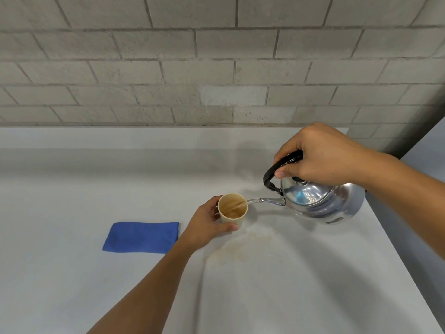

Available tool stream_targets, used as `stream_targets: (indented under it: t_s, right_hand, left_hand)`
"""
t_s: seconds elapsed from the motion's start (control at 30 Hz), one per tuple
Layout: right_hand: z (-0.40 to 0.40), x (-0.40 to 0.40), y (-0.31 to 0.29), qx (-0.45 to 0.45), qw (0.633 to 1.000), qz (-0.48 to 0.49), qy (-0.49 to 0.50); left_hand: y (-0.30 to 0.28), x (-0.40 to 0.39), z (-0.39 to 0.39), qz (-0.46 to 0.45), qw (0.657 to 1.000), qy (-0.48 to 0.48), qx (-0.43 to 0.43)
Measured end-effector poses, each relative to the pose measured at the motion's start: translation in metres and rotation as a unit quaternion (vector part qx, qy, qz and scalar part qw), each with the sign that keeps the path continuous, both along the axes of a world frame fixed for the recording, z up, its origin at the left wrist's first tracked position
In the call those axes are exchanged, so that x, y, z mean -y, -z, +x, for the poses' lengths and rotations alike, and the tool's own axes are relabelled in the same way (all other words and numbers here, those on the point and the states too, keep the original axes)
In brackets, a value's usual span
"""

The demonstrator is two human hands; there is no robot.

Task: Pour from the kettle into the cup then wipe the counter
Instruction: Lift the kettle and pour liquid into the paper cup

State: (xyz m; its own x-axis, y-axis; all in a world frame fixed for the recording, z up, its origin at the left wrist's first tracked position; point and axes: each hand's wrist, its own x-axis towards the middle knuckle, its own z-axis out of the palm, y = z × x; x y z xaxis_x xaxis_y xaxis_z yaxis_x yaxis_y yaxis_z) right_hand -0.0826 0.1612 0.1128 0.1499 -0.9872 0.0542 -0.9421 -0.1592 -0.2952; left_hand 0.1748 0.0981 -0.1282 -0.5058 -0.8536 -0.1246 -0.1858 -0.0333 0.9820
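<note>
A shiny steel kettle [322,203] with a black handle hangs tilted above the counter, its spout pointing left. My right hand [320,156] grips the handle from above. A clear stream runs from the spout into a beige paper cup [233,210] that stands on the white counter [72,285]. Brownish liquid shows inside the cup. My left hand [208,225] wraps around the cup's left and front side. A folded blue cloth [142,237] lies flat on the counter, left of the cup.
A faint brownish stain [240,249] spreads on the counter just in front of the cup. A grey brick wall [216,68] rises behind the counter. The counter's right edge [395,251] runs diagonally below the kettle.
</note>
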Motion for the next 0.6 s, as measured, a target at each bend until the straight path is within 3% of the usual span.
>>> stream_targets:
  t_s: [0.6]
  right_hand:
    - [0.0003,0.0080,-0.0032,-0.035,0.999,0.000,-0.020]
  left_hand:
    - [0.0001,-0.0003,0.0004,-0.007,1.000,0.003,0.004]
